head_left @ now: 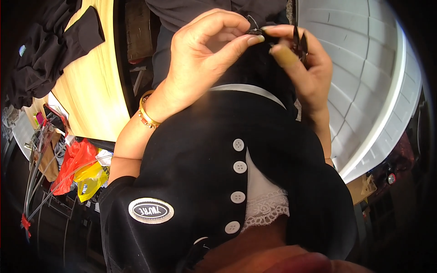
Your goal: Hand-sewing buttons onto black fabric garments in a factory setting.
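Note:
My left hand [202, 52] pinches a fold of black cloth [264, 68] between thumb and forefinger, high in the view. A gold bangle [146, 113] sits on that wrist. My right hand [302, 63] meets it from the right, fingers closed on a small pair of dark snips [300, 43] and touching the same cloth. One fingertip wears a yellowish cover [284, 55]. Below the hands lies a black garment [195, 150] with a row of white buttons [236, 182], a white lace edge [266, 209] and an oval patch [151, 210].
A yellow wooden tabletop [98, 86] at the left carries dark clothes [50, 45]. Red and yellow plastic bags [82, 170] hang below it. A white ribbed surface [364, 82] fills the right side. Another person's dark clothing [182, 13] shows at the top.

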A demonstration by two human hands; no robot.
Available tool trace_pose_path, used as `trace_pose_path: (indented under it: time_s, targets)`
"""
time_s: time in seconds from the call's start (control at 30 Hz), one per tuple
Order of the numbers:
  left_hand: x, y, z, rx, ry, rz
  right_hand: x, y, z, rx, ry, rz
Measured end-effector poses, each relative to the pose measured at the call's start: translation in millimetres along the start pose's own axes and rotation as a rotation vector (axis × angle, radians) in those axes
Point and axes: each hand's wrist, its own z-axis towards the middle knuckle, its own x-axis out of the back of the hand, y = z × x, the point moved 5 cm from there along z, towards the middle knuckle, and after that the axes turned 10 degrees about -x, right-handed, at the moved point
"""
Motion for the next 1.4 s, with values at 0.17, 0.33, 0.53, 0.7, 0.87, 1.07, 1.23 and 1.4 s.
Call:
trace_pose_path:
  time_s: [0.17, 0.33, 0.53, 0.7, 0.87, 1.07, 1.23, 1.4]
  targets:
    - [-1, 8, 6, -0.220, -0.111, 0.263, 18, -4, -2, 0.422, 0.123, -0.326]
    - [-3, 6, 6, -0.251, -0.130, 0.282, 18, -6, 1, 0.515, 0.045, -0.500]
    - [0, 2, 5, -0.290, -0.152, 0.292, 21, -2, -1, 0.424, 0.001, -0.493]
    - [-2, 3, 7, -0.320, -0.184, 0.303, 24, 1, 2, 0.445, -0.072, -0.425]
    - [-2, 1, 7, -0.355, -0.197, 0.288, 24, 3, 3, 0.448, -0.075, -0.425]
    - [-2, 1, 8, -0.372, -0.207, 0.315, 22, 2, 3, 0.439, -0.057, -0.439]
    - [-3, 2, 8, -0.393, -0.230, 0.324, 23, -1, 4, 0.515, -0.063, -0.487]
    - [-3, 2, 8, -0.384, -0.234, 0.307, 19, -5, 3, 0.560, -0.035, -0.506]
